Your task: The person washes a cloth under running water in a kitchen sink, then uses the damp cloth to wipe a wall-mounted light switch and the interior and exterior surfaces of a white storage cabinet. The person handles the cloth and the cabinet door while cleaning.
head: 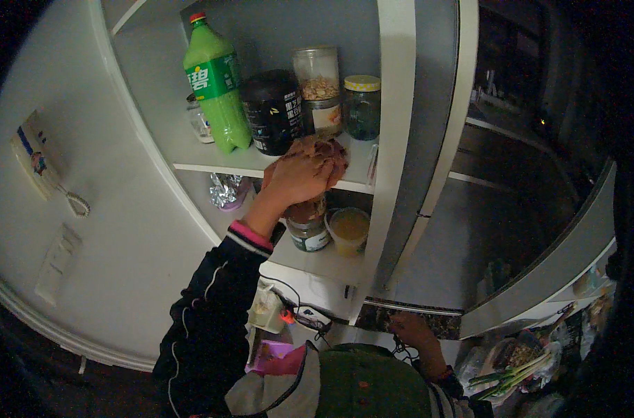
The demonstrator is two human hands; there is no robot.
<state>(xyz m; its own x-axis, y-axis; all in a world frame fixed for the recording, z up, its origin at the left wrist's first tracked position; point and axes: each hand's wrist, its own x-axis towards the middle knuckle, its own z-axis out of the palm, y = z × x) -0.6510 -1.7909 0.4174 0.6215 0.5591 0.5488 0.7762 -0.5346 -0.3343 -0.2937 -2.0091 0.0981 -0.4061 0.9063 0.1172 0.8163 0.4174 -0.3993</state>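
My left hand [304, 175] reaches to the front edge of a cabinet shelf [228, 169] and grips a crumpled reddish-brown bag or cloth [330, 151]; I cannot tell which. Part of that bundle hangs below the shelf edge, over a glass jar [309, 237]. Behind my hand stand a black canister [272, 112], a large green soda bottle [212, 83] and a clear jar of nuts or flakes [317, 78] atop another jar. A jar with a yellow lid [362, 107] is to their right. My right hand [413, 330] hangs low by my side, its fingers dim and partly hidden.
On the lower shelf are a plastic tub of yellowish contents [350, 230] and a foil-wrapped item [225, 189]. Below lie a power strip with cables [313, 316] and a pink box [270, 355]. A wall handset [35, 157] hangs left. Bagged green onions [510, 373] lie lower right.
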